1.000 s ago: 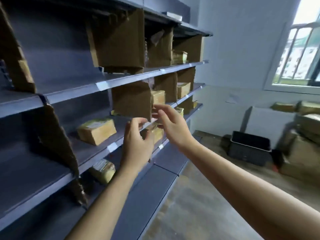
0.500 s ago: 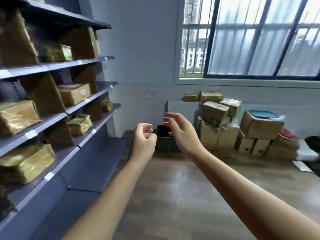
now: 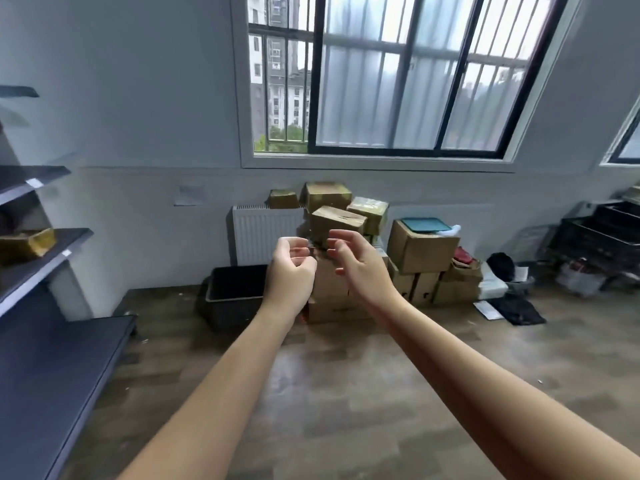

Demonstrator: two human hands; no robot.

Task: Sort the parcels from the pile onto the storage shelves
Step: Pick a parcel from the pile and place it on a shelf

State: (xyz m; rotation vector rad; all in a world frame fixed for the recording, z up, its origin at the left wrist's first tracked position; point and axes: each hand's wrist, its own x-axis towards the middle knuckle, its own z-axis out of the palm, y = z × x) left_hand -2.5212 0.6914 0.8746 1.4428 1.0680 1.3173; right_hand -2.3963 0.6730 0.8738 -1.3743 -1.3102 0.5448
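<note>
Since the earlier frames the view has swung off the storage shelves point(image 3: 41, 261) to the window wall, so the pile point(image 3: 369, 211) now sits straight ahead, partly behind the raised hands. It stands on the floor against the wall under the window point(image 3: 398, 81), by the radiator point(image 3: 266, 233). Four small taped parcels can be counted on top, and the larger cartons beneath serve as their base. The hands hide some of those cartons, so their number cannot be told.

The left hand point(image 3: 291, 268) and right hand point(image 3: 356, 261) are both empty, fingers loosely curled, palms facing across a narrow gap. That pose likely readies them to take a parcel by two sides. They are well short of the pile.

One shelved parcel point(image 3: 27, 242) shows at the left edge. One black crate point(image 3: 235, 292) stands beside the pile.
</note>
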